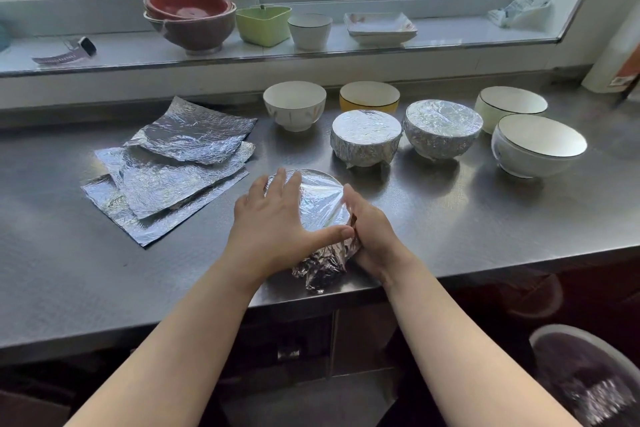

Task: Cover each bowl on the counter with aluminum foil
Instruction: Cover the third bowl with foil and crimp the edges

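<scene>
A bowl under a foil sheet [318,204] stands near the counter's front edge. My left hand [273,215] lies flat on the foil top, fingers spread. My right hand [367,232] is curled round the bowl's right side and presses the foil against it; crumpled foil hangs at the front. Two foil-covered bowls [366,137] [442,130] stand behind. Uncovered bowls stand around them: a white one [294,104], a yellow one [369,95], a pale one [510,106] and a white one [540,146]. Loose foil sheets [173,166] lie to the left.
On the windowsill [242,52] stand stacked red-brown bowls [190,14], a green container [263,24], a white cup [310,29], square plates [379,26], a watch [69,52] and a plastic bag [523,9]. A roll [613,59] leans at the far right.
</scene>
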